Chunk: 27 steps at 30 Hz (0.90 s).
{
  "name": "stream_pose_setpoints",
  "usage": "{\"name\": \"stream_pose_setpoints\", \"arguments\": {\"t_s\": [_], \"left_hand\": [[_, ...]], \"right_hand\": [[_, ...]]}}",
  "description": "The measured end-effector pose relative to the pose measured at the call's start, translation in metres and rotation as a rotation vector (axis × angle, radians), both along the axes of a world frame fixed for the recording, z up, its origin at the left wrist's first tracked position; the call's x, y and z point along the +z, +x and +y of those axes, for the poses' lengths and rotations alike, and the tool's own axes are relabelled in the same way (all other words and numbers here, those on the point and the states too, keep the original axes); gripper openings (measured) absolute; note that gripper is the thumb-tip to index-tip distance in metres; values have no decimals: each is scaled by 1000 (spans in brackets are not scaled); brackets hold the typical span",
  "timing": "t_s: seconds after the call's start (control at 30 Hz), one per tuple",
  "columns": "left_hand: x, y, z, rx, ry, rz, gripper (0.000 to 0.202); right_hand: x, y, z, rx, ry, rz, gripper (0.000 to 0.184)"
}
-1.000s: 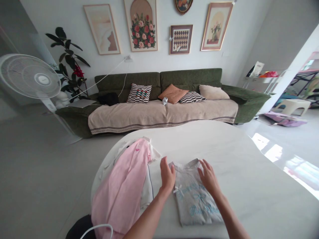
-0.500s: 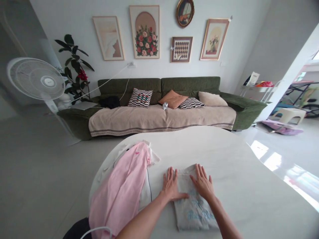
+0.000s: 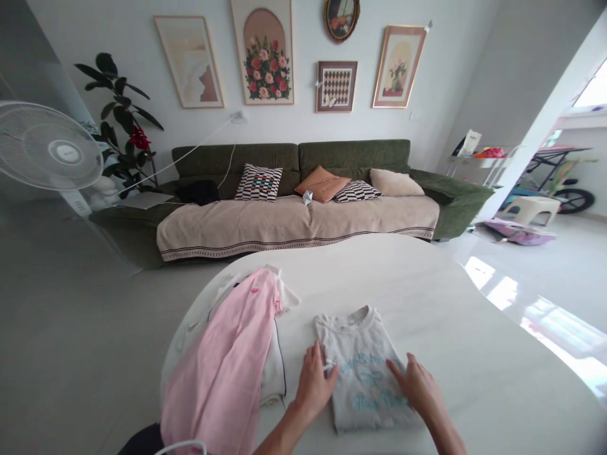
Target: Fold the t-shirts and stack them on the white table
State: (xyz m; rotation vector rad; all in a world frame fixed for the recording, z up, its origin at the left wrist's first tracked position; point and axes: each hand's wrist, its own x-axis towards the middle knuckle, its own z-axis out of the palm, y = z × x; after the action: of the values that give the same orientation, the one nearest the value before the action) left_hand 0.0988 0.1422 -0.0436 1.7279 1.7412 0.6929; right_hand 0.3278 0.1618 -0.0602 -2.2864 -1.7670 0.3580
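A grey T-shirt (image 3: 365, 385) with blue lettering lies folded into a flat rectangle on the white table, its neckline at the far end. My left hand (image 3: 313, 382) rests along the shirt's left edge, thumb over the cloth and fingers apart from it. A small white strip, too small to identify, shows by that thumb. At the right edge is my right hand (image 3: 420, 385), with its thumb side over the shirt and its fingers spread. To the left, a pink garment (image 3: 227, 360) lies over white clothing (image 3: 274, 370) with a dark trim line.
The white table (image 3: 474, 354) has a curved edge. Behind it stands a green sofa (image 3: 353, 158) with a beige cover and several cushions. A white fan (image 3: 64, 151) stands at the left beside a plant (image 3: 123, 117). A white cart (image 3: 484, 162) is at the back right.
Both hands have drawn back from the shirt's upper part to its left and right edges, uncovering the neckline and lettering. The view has shifted slightly to the right.
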Motion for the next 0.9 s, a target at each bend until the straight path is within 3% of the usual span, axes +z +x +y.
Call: {"name": "stream_pose_setpoints", "arguments": {"t_s": [0.1,0.2,0.27,0.37,0.47,0.57,0.67,0.8,0.9], "left_hand": [[-4,5,-27,36,-88,-132,68],[0,9,-36,122,-176,-295,68],[5,9,-35,145,-265,-519,60],[15,10,-36,76,-371,-896,52],[25,15,-39,42,-419,-1056,51],[27,21,-40,-19,-530,-1105,48],[21,22,-36,-62,-550,-1126,50],[14,13,-34,-3,-287,-776,51],[4,2,-38,-68,-22,-537,46]], "right_hand": [[0,9,-18,-19,-122,70,61],[12,5,-20,-5,-191,130,50],[23,-5,-24,34,-131,119,39],[40,-32,-39,146,30,116,36],[55,-60,-54,259,28,85,35],[64,-77,-57,271,-52,18,44],[60,-78,-53,276,-71,18,32],[52,-60,-44,237,-10,57,22],[63,-28,-23,180,90,75,25]]}}
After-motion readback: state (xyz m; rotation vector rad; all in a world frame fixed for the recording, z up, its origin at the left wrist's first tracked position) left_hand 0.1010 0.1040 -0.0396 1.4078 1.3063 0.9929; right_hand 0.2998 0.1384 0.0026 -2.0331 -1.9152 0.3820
